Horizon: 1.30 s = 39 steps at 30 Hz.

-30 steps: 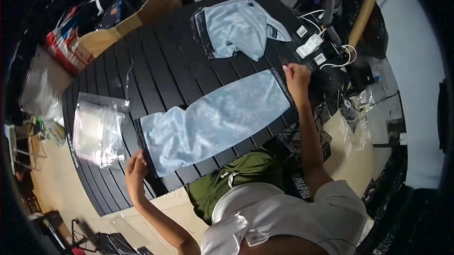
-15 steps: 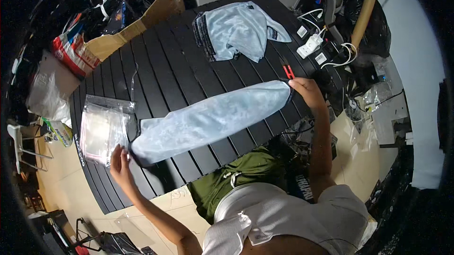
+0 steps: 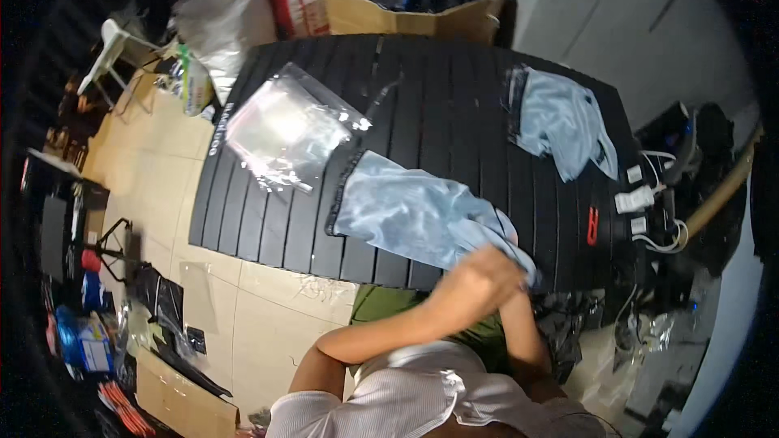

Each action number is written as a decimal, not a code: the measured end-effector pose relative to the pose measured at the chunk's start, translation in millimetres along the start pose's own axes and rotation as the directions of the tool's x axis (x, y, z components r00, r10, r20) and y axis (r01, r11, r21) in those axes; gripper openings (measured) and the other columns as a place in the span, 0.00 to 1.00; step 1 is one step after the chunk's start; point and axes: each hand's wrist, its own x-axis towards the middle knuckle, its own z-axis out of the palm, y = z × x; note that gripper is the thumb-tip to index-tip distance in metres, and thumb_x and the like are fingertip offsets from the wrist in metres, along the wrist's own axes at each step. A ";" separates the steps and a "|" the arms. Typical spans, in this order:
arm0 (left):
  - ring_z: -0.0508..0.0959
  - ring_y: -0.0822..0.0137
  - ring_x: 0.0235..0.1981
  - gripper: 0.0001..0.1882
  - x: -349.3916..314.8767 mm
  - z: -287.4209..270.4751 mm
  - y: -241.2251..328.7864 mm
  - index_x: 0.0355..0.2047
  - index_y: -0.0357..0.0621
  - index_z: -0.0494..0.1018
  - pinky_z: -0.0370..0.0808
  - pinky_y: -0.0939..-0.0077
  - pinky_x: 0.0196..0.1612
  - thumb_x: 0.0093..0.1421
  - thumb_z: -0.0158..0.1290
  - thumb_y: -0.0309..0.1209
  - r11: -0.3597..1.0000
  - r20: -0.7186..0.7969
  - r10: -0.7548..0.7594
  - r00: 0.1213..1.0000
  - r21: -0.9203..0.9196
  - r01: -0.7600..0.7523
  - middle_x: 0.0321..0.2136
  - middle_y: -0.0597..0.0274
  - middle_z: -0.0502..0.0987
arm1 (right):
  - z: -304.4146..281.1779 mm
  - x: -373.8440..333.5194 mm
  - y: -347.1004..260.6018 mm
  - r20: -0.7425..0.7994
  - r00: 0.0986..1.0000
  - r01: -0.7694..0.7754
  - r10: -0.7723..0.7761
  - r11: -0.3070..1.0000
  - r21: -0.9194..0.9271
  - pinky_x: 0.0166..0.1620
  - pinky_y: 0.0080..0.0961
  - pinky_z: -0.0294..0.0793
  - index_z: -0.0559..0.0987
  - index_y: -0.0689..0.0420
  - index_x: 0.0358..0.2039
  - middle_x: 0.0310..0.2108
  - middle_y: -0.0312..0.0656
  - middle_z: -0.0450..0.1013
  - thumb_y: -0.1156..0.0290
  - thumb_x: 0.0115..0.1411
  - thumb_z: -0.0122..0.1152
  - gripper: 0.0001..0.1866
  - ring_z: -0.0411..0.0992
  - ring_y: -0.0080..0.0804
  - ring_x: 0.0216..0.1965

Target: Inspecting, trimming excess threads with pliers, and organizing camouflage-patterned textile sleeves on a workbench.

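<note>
A light blue mottled fabric piece (image 3: 406,202) with a dark band at its left end lies across the near part of the black slatted table (image 3: 406,89). Its right end is folded and bunched. My left hand (image 3: 483,280) reaches across to that bunched end, its fingers smeared by motion. Beneath and behind it is my right hand (image 3: 513,292), mostly covered, at the cloth's right edge; its grip is hidden. Red-handled thread snips (image 3: 592,227) lie on the table to the right.
Clear plastic bags (image 3: 284,129) are piled at the left of the table. Another light blue fabric pile (image 3: 560,117) sits at the far right. A white power strip (image 3: 635,198) with cables is at the right edge. Beyond the far edge stands a cardboard box (image 3: 398,22).
The view has turned, shifting the table in the picture. My left hand has moved from the plastic bags to the cloth's right end, which is now bunched. The snips are away from my right hand.
</note>
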 end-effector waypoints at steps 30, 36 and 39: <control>0.72 0.79 0.31 0.29 -21.7 -184.5 -75.1 0.59 0.36 0.56 0.70 0.83 0.33 0.59 0.50 0.30 0.688 -0.548 -0.593 0.591 -0.726 0.018 0.28 0.66 0.74 | -9.6 -74.4 -161.2 -0.189 0.597 0.719 -0.780 0.624 -0.305 0.42 0.34 0.73 0.74 0.61 0.33 0.31 0.44 0.73 0.61 0.56 0.54 0.14 0.74 0.36 0.32; 0.70 0.61 0.49 0.42 -18.3 -211.4 -49.0 0.63 0.36 0.46 0.69 0.71 0.52 0.50 0.53 0.30 0.805 -0.410 -0.385 0.827 -0.587 0.084 0.63 0.49 0.49 | -34.4 -76.2 -178.0 -0.176 0.385 0.760 -0.906 0.420 -0.496 0.42 0.27 0.72 0.72 0.62 0.42 0.35 0.41 0.72 0.62 0.65 0.41 0.17 0.71 0.28 0.33; 0.73 0.73 0.43 0.28 -17.7 -197.6 -80.2 0.59 0.42 0.58 0.70 0.82 0.44 0.58 0.50 0.28 0.585 -0.219 -0.792 0.569 -0.538 0.607 0.46 0.56 0.74 | -56.1 -28.6 -170.2 -0.047 0.649 0.721 -0.759 0.634 -0.278 0.50 0.30 0.68 0.70 0.64 0.48 0.42 0.45 0.72 0.65 0.65 0.42 0.18 0.71 0.31 0.42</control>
